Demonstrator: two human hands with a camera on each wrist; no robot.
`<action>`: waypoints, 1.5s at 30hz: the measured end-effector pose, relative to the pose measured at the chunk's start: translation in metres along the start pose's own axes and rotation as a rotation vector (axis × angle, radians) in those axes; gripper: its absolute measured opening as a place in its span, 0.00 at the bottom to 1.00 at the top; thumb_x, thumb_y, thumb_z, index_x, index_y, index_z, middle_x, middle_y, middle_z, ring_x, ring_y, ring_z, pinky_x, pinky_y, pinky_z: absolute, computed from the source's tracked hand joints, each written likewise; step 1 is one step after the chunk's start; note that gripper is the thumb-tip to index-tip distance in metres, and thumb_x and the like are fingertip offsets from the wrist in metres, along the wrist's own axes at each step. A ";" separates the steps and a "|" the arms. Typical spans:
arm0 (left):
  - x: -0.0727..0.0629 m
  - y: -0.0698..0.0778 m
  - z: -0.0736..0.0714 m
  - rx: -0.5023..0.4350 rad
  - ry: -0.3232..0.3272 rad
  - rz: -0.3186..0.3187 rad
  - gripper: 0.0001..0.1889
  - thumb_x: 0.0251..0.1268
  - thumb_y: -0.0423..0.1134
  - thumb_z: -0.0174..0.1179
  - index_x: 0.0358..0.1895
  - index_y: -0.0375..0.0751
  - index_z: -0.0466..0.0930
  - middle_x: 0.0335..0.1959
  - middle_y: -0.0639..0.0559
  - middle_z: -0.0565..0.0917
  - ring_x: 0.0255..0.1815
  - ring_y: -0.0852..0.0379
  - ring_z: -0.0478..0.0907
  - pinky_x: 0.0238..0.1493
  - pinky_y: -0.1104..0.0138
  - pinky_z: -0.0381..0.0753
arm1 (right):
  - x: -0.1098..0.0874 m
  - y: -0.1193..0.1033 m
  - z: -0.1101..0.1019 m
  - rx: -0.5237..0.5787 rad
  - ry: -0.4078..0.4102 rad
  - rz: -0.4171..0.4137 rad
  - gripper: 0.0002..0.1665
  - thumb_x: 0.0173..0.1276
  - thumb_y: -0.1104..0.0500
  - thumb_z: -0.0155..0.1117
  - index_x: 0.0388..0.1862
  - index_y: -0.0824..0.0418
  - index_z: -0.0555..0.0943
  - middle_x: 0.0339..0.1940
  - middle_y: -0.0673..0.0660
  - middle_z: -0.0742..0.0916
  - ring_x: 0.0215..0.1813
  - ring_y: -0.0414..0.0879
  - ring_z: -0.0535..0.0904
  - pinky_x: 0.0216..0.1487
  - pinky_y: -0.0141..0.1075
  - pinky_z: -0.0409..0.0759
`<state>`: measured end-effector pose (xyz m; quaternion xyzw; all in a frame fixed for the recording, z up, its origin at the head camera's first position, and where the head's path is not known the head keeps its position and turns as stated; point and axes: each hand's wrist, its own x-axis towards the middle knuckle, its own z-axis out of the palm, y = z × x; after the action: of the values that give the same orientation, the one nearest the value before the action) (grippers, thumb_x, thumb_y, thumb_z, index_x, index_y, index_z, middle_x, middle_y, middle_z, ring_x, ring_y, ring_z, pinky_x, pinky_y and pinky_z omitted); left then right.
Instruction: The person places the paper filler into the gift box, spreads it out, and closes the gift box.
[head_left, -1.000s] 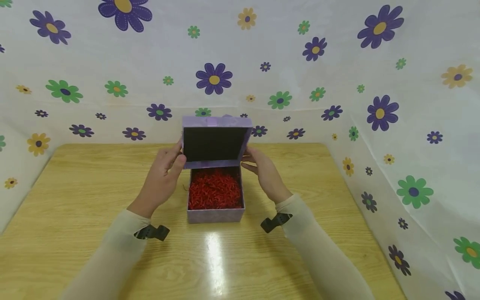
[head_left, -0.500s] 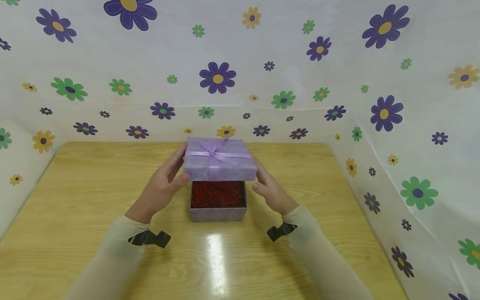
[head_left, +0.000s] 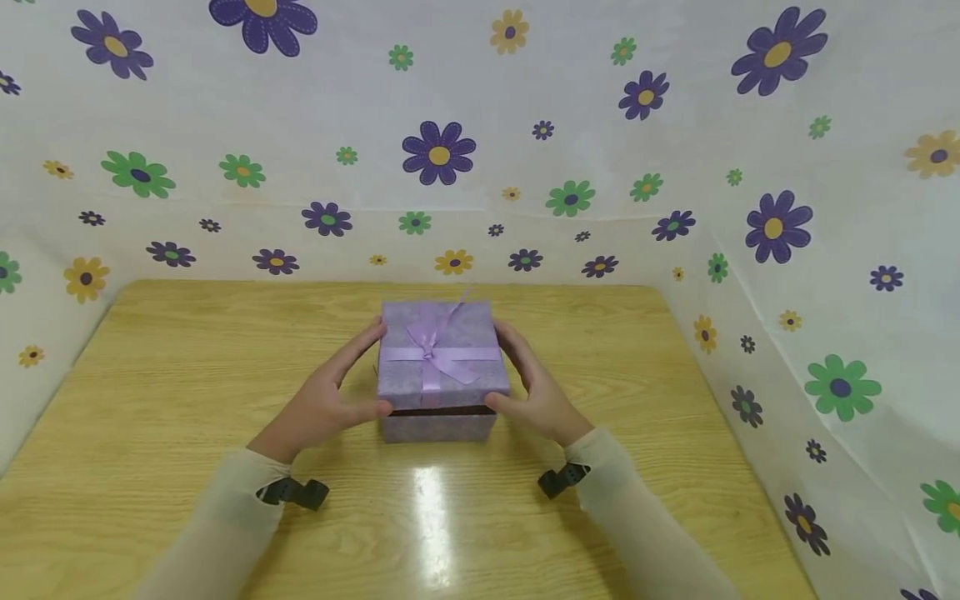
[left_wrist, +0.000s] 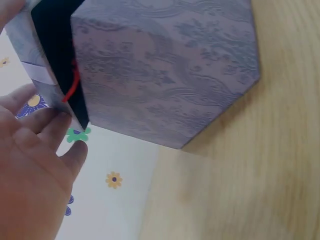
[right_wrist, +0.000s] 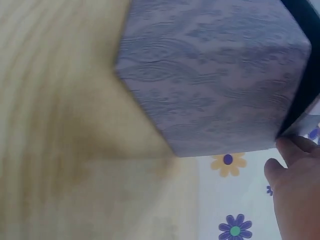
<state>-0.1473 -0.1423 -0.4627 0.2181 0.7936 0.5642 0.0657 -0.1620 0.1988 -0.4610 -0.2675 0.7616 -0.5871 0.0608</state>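
Note:
A lavender gift box lid (head_left: pixel 403 379) with a tied ribbon bow (head_left: pixel 429 348) sits over the matching box base (head_left: pixel 438 429) in the head view. It tilts slightly, leaving a dark gap along the front. My left hand (head_left: pixel 318 412) grips the lid's left side, thumb at the front corner and fingers farther back. On the opposite side my right hand (head_left: pixel 546 402) holds it likewise. In the left wrist view a red paper strand (left_wrist: pixel 74 85) pokes out between lid and embossed base (left_wrist: pixel 160 75). The rest of the red filling is hidden.
The box stands on a light wooden table (head_left: pixel 187 375). A white sheet with printed flowers (head_left: pixel 360 100) rises behind the table and along its right side. Dark wrist straps with small cameras (head_left: pixel 309 493) sit at both cuffs.
The lid, tipped up with its dark inside showing, has swung level and come down over the base, covering the red shredded paper. Both hands moved down with it and stayed at its sides.

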 end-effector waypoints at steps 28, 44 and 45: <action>-0.005 -0.034 0.027 -0.219 0.080 0.189 0.28 0.80 0.31 0.52 0.79 0.41 0.61 0.86 0.49 0.48 0.85 0.48 0.45 0.81 0.56 0.51 | -0.014 0.026 0.022 -0.002 0.024 -0.134 0.42 0.83 0.43 0.54 0.85 0.61 0.54 0.86 0.60 0.54 0.86 0.54 0.47 0.82 0.40 0.50; -0.010 -0.035 0.025 0.006 0.028 -0.037 0.35 0.75 0.45 0.64 0.80 0.64 0.59 0.85 0.58 0.50 0.85 0.43 0.45 0.77 0.34 0.45 | -0.022 0.031 0.016 -0.102 0.008 0.056 0.45 0.76 0.49 0.66 0.85 0.42 0.55 0.86 0.45 0.55 0.86 0.49 0.45 0.81 0.62 0.43; -0.011 -0.035 0.024 0.017 0.018 -0.042 0.35 0.75 0.46 0.64 0.80 0.63 0.59 0.85 0.57 0.50 0.85 0.42 0.44 0.77 0.33 0.45 | -0.022 0.031 0.015 -0.099 0.002 0.059 0.45 0.76 0.49 0.66 0.85 0.42 0.55 0.86 0.45 0.55 0.86 0.49 0.45 0.81 0.62 0.43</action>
<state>-0.1388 -0.1354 -0.5047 0.1969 0.8034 0.5578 0.0683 -0.1470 0.2016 -0.4992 -0.2471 0.7974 -0.5468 0.0640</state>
